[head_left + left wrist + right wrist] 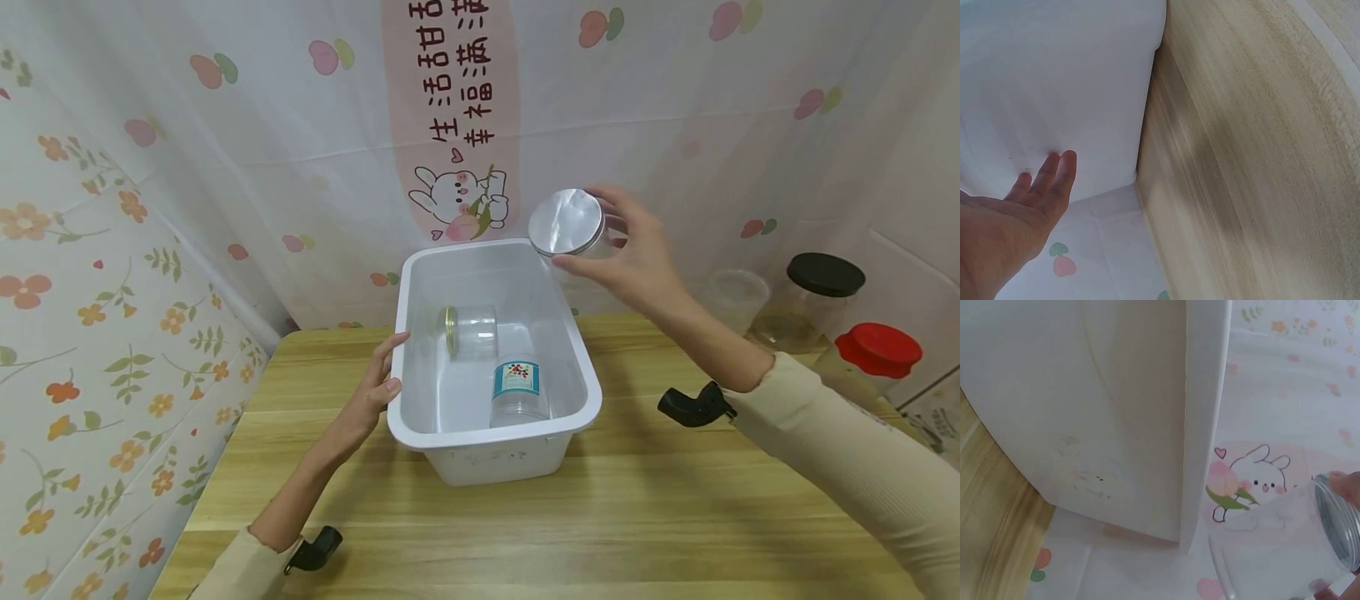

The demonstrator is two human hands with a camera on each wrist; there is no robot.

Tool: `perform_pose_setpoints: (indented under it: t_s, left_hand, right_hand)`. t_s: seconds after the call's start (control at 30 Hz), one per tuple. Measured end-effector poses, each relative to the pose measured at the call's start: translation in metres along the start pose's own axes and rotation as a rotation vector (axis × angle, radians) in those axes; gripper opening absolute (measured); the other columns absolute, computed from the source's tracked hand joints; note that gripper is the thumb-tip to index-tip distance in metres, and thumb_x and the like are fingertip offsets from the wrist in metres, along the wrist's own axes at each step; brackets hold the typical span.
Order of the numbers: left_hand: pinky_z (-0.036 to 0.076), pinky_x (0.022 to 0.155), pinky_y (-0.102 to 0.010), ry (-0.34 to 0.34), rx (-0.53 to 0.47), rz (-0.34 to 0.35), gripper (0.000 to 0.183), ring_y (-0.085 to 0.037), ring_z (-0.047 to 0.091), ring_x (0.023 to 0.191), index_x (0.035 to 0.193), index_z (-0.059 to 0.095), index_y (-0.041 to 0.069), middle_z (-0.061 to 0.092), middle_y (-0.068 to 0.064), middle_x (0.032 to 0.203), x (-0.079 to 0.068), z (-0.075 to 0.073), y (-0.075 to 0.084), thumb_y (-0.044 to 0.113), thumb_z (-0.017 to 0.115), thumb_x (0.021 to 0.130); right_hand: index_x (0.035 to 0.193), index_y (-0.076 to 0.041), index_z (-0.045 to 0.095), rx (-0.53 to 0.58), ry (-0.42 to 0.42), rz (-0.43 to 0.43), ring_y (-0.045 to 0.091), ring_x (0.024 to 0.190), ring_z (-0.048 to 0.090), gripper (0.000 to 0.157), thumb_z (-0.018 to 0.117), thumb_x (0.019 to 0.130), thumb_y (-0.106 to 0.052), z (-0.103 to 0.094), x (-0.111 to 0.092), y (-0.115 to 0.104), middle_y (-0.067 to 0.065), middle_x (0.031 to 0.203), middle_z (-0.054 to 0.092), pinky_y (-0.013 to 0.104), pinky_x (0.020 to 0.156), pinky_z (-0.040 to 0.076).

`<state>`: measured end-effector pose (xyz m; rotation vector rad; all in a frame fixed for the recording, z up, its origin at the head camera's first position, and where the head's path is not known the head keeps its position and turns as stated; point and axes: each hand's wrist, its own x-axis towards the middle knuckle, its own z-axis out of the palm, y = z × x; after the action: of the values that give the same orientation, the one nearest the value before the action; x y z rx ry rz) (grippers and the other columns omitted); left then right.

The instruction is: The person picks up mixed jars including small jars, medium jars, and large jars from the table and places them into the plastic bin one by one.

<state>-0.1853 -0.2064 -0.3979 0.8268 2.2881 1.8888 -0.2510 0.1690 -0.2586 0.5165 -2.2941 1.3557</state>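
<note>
My right hand (637,254) grips a clear plastic jar with a silver lid (566,222), raised above the back right corner of a white tub (495,454). In the right wrist view the clear jar (1272,550) is tilted, fingers and thumb around its lidded end, outside the tub wall. My left hand (371,387) is at the tub's left rim; its extended fingers (1063,172) touch the outer wall. Inside the tub lie a jar with a gold lid (474,332), on its side, and a clear jar with a blue label (517,379).
On the right of the wooden table (675,517) stand a jar with a black lid (825,275), one with a red lid (885,350) and a clear container (735,296). A patterned curtain (300,167) hangs behind the tub and along the left.
</note>
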Motion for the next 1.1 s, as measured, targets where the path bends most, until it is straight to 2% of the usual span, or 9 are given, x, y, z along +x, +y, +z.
perform_pose_setpoints:
  t_s: [0.2, 0.5, 0.87, 1.1]
  left_hand:
    - [0.045, 0.09, -0.053, -0.001, 0.006, 0.004, 0.065, -0.044, 0.043, 0.122, 0.158, 0.017, 0.021, 0.03, -0.03, 0.15, 0.0, 0.0, 0.0, 0.037, 0.042, 0.101]
    - [0.045, 0.09, -0.051, 0.002, 0.008, 0.001, 0.066, -0.043, 0.044, 0.121, 0.158, 0.017, 0.021, 0.032, -0.029, 0.149, 0.0, 0.0, 0.002, 0.041, 0.044, 0.102]
    - [0.045, 0.089, -0.053, 0.001, 0.002, 0.0, 0.065, -0.043, 0.045, 0.12, 0.158, 0.018, 0.022, 0.033, -0.027, 0.147, 0.0, 0.001, 0.001, 0.042, 0.044, 0.102]
    - [0.045, 0.089, -0.053, 0.004, 0.0, -0.003, 0.064, -0.044, 0.045, 0.121, 0.158, 0.017, 0.023, 0.032, -0.027, 0.15, -0.001, 0.002, 0.002, 0.041, 0.043, 0.102]
  right_hand:
    - [0.147, -0.015, 0.05, -0.063, -0.022, -0.032, 0.032, 0.127, 0.05, 0.086, 0.093, 0.073, -0.018, 0.009, 0.001, -0.005, 0.005, 0.14, 0.054, 0.055, 0.098, 0.041]
    - [0.146, -0.009, 0.052, -0.148, -0.028, -0.097, 0.029, 0.119, 0.051, 0.088, 0.095, 0.07, -0.019, 0.022, 0.003, -0.013, 0.007, 0.138, 0.056, 0.049, 0.097, 0.042]
    - [0.145, -0.009, 0.053, -0.189, -0.065, -0.121, 0.029, 0.121, 0.049, 0.087, 0.095, 0.07, -0.023, 0.033, 0.004, -0.023, 0.009, 0.136, 0.057, 0.051, 0.097, 0.041]
    - [0.145, -0.012, 0.052, -0.234, -0.107, -0.138, 0.027, 0.124, 0.047, 0.088, 0.095, 0.07, -0.028, 0.041, 0.003, -0.029, 0.007, 0.136, 0.056, 0.047, 0.098, 0.041]
